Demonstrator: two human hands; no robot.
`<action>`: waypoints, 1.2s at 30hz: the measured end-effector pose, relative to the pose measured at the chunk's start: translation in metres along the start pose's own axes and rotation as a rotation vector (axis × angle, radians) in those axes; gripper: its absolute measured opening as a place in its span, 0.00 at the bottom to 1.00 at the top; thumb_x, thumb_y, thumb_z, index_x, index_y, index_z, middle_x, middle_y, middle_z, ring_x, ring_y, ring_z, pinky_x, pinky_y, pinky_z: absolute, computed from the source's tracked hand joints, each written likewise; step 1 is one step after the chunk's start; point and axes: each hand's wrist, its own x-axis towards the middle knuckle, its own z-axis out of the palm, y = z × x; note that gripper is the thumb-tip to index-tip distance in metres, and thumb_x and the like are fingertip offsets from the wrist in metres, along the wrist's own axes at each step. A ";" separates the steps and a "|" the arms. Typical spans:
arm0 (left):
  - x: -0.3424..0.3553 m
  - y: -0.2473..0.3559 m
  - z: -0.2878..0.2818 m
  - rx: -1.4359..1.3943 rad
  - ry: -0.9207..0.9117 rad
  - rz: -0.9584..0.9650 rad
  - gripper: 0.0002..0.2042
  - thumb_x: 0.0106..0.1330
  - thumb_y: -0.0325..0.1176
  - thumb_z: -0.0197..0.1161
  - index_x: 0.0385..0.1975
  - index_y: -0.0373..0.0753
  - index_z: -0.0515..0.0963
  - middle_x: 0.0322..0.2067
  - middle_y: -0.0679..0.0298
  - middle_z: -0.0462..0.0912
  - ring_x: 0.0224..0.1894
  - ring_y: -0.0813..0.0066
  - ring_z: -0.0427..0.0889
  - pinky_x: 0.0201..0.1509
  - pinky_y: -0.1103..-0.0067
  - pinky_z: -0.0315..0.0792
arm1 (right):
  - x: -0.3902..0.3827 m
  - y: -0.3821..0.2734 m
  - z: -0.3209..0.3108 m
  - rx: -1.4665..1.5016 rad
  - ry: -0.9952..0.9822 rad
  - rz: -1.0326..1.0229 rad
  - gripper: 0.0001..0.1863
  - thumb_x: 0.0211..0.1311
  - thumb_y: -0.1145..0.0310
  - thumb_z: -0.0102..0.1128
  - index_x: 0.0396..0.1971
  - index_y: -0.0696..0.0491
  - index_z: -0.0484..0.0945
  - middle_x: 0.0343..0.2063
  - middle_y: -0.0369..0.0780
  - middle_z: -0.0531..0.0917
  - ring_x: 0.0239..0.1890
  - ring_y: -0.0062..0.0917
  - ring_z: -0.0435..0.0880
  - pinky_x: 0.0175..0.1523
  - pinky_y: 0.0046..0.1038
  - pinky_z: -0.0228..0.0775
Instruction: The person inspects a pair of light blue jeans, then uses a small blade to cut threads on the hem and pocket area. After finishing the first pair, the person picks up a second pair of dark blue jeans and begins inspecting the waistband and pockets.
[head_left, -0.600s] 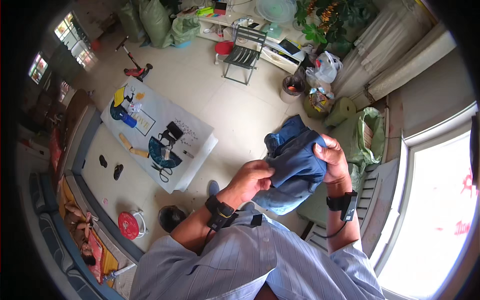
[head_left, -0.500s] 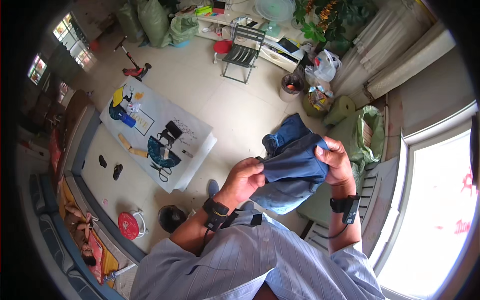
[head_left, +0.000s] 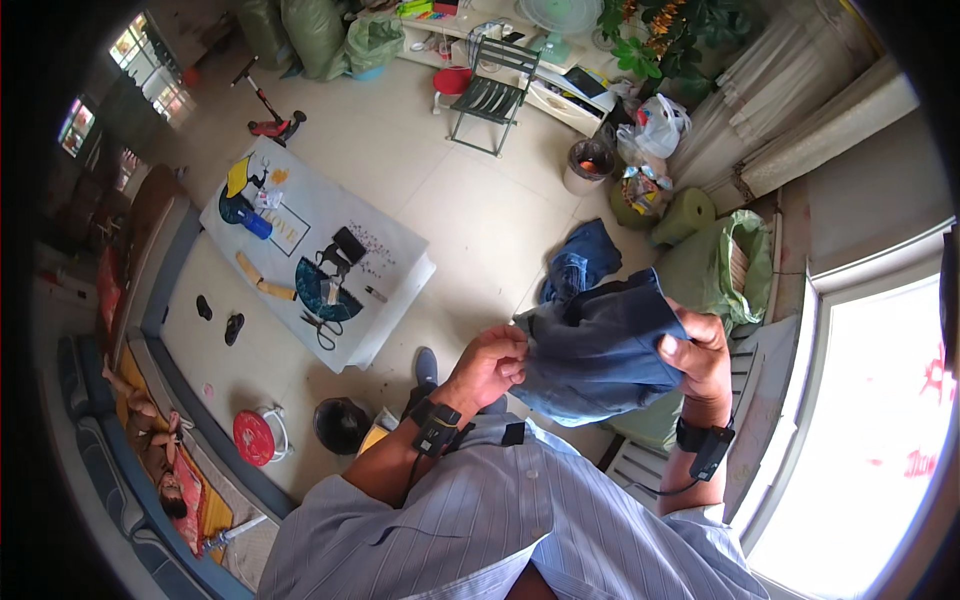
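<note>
Your right hand [head_left: 703, 352] is closed on the right side of a blue denim garment [head_left: 605, 358], thumb on the near face and fingers hooked behind. Your left hand [head_left: 484, 365] has thumb and fingertips drawn together at the garment's left edge, apparently pinching it, though the contact is partly hidden. The cloth hangs between your hands, just in front of your shirt [head_left: 520, 500]. The step in hand looks like holding it up and spreading it; judging by its creases, the next move calls for a surer left pinch and an even pull outward. Just beyond lies more bunched denim [head_left: 590, 252]; you cannot tell from here whether it joins the piece you hold. Farther out, scissors [head_left: 322, 332] rest on a white-covered table [head_left: 400, 268] to your left, and a waste bin [head_left: 583, 184] stands ahead.
</note>
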 end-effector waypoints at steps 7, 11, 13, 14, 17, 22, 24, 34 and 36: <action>0.022 0.011 -0.026 0.401 0.225 0.133 0.15 0.64 0.31 0.70 0.49 0.35 0.79 0.39 0.61 0.82 0.38 0.71 0.81 0.46 0.73 0.75 | -0.019 -0.038 -0.023 0.049 -0.265 -0.161 0.14 0.55 0.69 0.79 0.24 0.64 0.84 0.32 0.54 0.88 0.31 0.41 0.88 0.39 0.34 0.75; 0.044 0.028 -0.010 0.748 0.244 0.246 0.32 0.64 0.39 0.73 0.65 0.28 0.71 0.58 0.53 0.79 0.63 0.63 0.77 0.70 0.72 0.67 | -0.018 -0.057 -0.021 0.086 -0.319 -0.224 0.15 0.52 0.67 0.81 0.21 0.62 0.83 0.28 0.53 0.87 0.25 0.39 0.85 0.32 0.34 0.72; 0.054 0.030 -0.008 0.840 0.183 0.201 0.35 0.64 0.40 0.74 0.67 0.28 0.69 0.60 0.54 0.78 0.64 0.63 0.75 0.72 0.71 0.64 | -0.018 -0.060 -0.030 0.140 -0.343 -0.264 0.15 0.52 0.67 0.81 0.20 0.62 0.83 0.26 0.52 0.86 0.23 0.38 0.84 0.31 0.35 0.71; 0.051 0.030 -0.009 0.767 0.048 0.106 0.26 0.66 0.39 0.72 0.59 0.30 0.75 0.55 0.58 0.81 0.61 0.68 0.76 0.70 0.72 0.65 | -0.016 -0.062 -0.032 0.159 -0.338 -0.309 0.16 0.52 0.66 0.81 0.19 0.61 0.83 0.23 0.50 0.85 0.21 0.36 0.82 0.28 0.35 0.69; 0.058 0.032 -0.035 0.764 -0.145 0.063 0.13 0.71 0.36 0.67 0.47 0.34 0.80 0.47 0.62 0.83 0.55 0.73 0.79 0.64 0.76 0.68 | -0.013 -0.074 -0.045 0.168 -0.358 -0.293 0.16 0.52 0.66 0.81 0.19 0.61 0.82 0.22 0.49 0.85 0.20 0.36 0.81 0.28 0.35 0.68; 0.049 0.083 0.004 0.635 -0.013 0.261 0.07 0.76 0.34 0.61 0.39 0.39 0.74 0.33 0.63 0.81 0.35 0.71 0.83 0.62 0.62 0.79 | -0.020 -0.080 -0.057 0.050 -0.136 -0.219 0.15 0.53 0.69 0.80 0.18 0.62 0.81 0.23 0.49 0.85 0.21 0.34 0.83 0.29 0.35 0.72; 0.051 0.101 0.013 0.617 -0.069 0.272 0.06 0.74 0.30 0.62 0.43 0.38 0.75 0.37 0.63 0.82 0.42 0.71 0.84 0.62 0.64 0.79 | -0.019 -0.078 -0.060 0.118 -0.171 -0.220 0.15 0.53 0.70 0.80 0.18 0.62 0.82 0.23 0.49 0.85 0.22 0.34 0.83 0.29 0.35 0.72; 0.074 0.019 0.035 0.768 -0.225 0.127 0.40 0.62 0.17 0.64 0.78 0.40 0.61 0.71 0.57 0.70 0.69 0.64 0.73 0.70 0.72 0.71 | -0.006 -0.102 -0.043 0.381 -0.709 -0.452 0.07 0.56 0.73 0.70 0.20 0.54 0.84 0.21 0.43 0.85 0.19 0.29 0.83 0.27 0.33 0.73; 0.080 0.015 0.044 0.754 -0.344 0.039 0.35 0.65 0.17 0.64 0.74 0.39 0.66 0.65 0.61 0.76 0.65 0.70 0.76 0.70 0.74 0.71 | -0.006 -0.103 -0.042 0.392 -0.778 -0.533 0.05 0.59 0.72 0.69 0.25 0.56 0.87 0.25 0.46 0.87 0.23 0.34 0.87 0.28 0.34 0.77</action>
